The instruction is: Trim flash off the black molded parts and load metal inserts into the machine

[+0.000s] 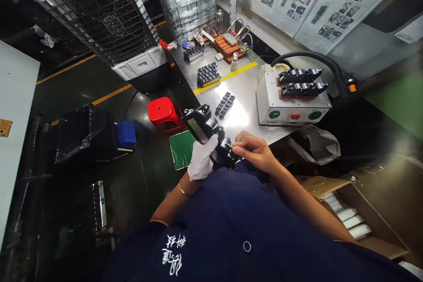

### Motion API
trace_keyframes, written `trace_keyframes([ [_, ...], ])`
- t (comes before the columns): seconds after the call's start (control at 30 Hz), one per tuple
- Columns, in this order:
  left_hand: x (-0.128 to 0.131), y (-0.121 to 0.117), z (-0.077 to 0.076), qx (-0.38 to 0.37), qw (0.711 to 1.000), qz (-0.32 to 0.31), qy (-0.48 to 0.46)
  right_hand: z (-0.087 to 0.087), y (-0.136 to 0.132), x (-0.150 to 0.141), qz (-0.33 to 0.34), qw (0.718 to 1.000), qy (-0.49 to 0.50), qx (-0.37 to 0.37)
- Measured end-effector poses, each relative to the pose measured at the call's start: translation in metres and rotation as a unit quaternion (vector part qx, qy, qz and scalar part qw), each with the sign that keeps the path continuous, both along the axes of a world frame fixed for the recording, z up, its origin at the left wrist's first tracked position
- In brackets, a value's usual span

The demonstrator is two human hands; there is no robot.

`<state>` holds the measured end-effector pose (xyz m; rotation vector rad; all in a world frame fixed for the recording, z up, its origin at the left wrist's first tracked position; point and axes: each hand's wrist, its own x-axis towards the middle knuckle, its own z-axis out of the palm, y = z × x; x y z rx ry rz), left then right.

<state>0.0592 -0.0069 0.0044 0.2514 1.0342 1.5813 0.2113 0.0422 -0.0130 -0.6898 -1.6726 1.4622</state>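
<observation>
My left hand (201, 161), in a white glove, is wrapped round a long black moulded part (209, 124) with several rounded humps. It holds the part tilted in front of my body, at the near edge of the bench. Bare, my right hand (256, 150) pinches thumb and forefinger together at the part's lower right end. A small pale tip shows at those fingertips, too small to name. Beyond the part, two short dark segmented strips (225, 105) lie side by side on the metal bench (243, 116).
A white control box (294, 105) with buttons carries two black parts (302, 83) at the right. Farther back are a stack of black parts (208, 73), a small bottle (234, 61) and an orange-brown fixture (228, 47). A red stool (162, 112) stands left; an open carton (363, 202) is at right.
</observation>
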Motion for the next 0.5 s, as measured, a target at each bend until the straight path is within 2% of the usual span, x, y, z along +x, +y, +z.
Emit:
trace_keyframes([
  [0.13,-0.002,0.0,-0.004,0.003,1.0,0.003,0.02,0.0,-0.001,0.0,-0.011,1.0,-0.001,0.026],
  [0.33,-0.009,0.004,-0.01,-0.001,0.996,-0.015,0.085,-0.007,-0.006,-0.002,-0.034,0.999,-0.007,-0.014],
  [0.43,-0.009,0.011,-0.018,-0.021,0.996,-0.01,0.091,-0.02,-0.007,-0.01,-0.072,0.996,-0.008,-0.049],
  [0.5,-0.008,0.013,-0.023,-0.053,0.995,0.004,0.084,-0.034,-0.005,-0.014,-0.091,0.993,-0.017,-0.079],
])
